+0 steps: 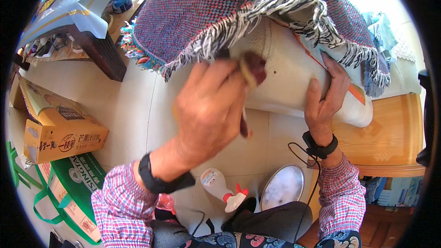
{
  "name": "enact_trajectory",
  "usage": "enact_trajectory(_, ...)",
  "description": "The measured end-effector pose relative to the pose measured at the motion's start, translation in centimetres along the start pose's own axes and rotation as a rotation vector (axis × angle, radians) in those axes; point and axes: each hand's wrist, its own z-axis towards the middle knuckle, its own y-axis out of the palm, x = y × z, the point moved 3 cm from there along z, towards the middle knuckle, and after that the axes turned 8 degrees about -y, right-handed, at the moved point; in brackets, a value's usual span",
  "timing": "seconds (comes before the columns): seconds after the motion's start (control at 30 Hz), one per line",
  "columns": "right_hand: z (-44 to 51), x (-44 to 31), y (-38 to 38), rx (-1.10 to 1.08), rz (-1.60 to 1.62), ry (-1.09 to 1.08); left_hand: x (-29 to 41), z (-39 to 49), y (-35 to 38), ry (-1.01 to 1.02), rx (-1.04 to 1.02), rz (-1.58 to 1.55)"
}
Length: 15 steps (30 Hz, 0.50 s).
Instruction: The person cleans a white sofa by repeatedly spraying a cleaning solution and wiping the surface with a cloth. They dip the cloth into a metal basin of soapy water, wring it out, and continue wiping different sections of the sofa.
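Note:
My left hand (pixel 210 110) is closed around a dark red and yellow object (pixel 256 70), blurred, perhaps a brush. It is over the cream leather-like arm (pixel 275 51) of a seat, near a small dark spot in the surface. My right hand (pixel 325 93) holds nothing and lies with fingers spread on the same arm, beside an orange strip (pixel 357 93) and a pale blue cloth (pixel 315 46). A woven throw (pixel 206 10) with black-and-white fringe drapes over the top of the seat and hides part of it.
Below stand a white spray bottle (pixel 214 182) with a red trigger and a round metal dish (pixel 283 187) with whitish content. A cardboard carton (pixel 69 134) and a green bag (pixel 82 168) are at left, under a dark-legged table (pixel 100 51). At right is a wooden cabinet (pixel 386 134).

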Motion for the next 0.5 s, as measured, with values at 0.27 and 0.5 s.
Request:
enact_trajectory(0.27,0.1,-0.2,0.0,0.013,0.010,0.017,-0.6,1.9,0.1,-0.113,-0.217,-0.033)
enact_trajectory(0.5,0.1,-0.3,0.0,0.017,0.003,0.017,-2.0,2.9,1.0,-0.093,-0.260,0.221)
